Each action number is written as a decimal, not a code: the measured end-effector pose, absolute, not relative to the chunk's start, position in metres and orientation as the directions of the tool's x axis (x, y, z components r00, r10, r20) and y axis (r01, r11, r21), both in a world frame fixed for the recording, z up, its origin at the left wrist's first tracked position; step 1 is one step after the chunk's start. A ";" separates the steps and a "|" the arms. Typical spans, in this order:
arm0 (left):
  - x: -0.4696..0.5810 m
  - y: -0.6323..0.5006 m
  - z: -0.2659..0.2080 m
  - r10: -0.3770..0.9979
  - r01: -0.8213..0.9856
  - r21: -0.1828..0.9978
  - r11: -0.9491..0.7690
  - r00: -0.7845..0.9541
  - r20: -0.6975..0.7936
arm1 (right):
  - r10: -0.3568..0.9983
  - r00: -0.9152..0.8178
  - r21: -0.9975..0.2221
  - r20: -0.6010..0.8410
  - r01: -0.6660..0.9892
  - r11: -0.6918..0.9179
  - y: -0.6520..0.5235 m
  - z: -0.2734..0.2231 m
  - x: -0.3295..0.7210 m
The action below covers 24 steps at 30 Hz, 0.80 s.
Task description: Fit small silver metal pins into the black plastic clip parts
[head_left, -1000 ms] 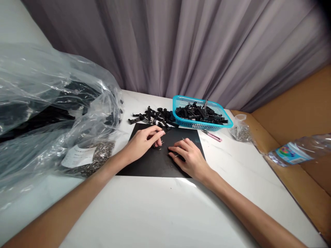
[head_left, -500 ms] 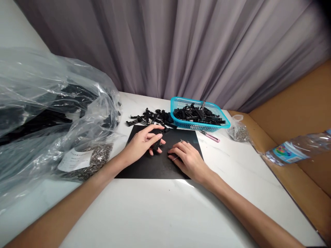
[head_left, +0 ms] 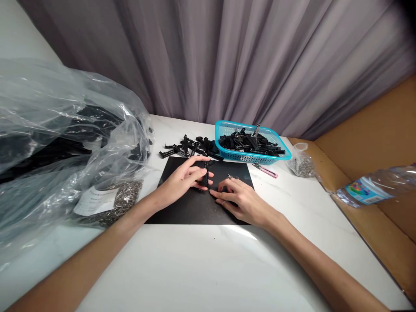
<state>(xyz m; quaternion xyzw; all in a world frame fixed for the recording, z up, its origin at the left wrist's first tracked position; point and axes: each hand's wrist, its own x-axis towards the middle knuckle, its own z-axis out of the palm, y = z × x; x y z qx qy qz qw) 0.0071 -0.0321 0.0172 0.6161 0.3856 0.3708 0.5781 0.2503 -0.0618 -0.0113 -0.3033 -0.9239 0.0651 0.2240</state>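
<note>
My left hand (head_left: 186, 177) is closed around a slim black plastic part (head_left: 206, 177), held upright over the black mat (head_left: 182, 207). Its thumb presses the near side, while other fingers show beyond the part. My right hand (head_left: 242, 198) rests low over the mat's right side, fingers apart, one fingertip close to the lower end of the black part. A small shiny piece shows by its fingers; whether it is a ring or a loose metal piece I cannot tell. Just beyond these fingers lie small wire-like metal pieces (head_left: 232, 177).
A blue basket (head_left: 286, 155) full of black parts stands at the back, with a loose pile of black parts (head_left: 198, 145) left of it. Nearby are a pink cutter (head_left: 269, 172), bags of metal pieces (head_left: 303, 164) (head_left: 126, 195), a large plastic bag (head_left: 130, 117) and a bottle (head_left: 367, 190).
My left hand has shifted slightly right and turned the black part more upright. My right hand's fingers have spread, one reaching toward the part's lower end.
</note>
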 end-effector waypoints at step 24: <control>0.012 -0.036 0.014 0.891 0.052 0.982 -0.184 0.431 0.144 | 0.910 -0.209 -0.869 0.357 0.283 0.406 -0.058 -0.005 0.247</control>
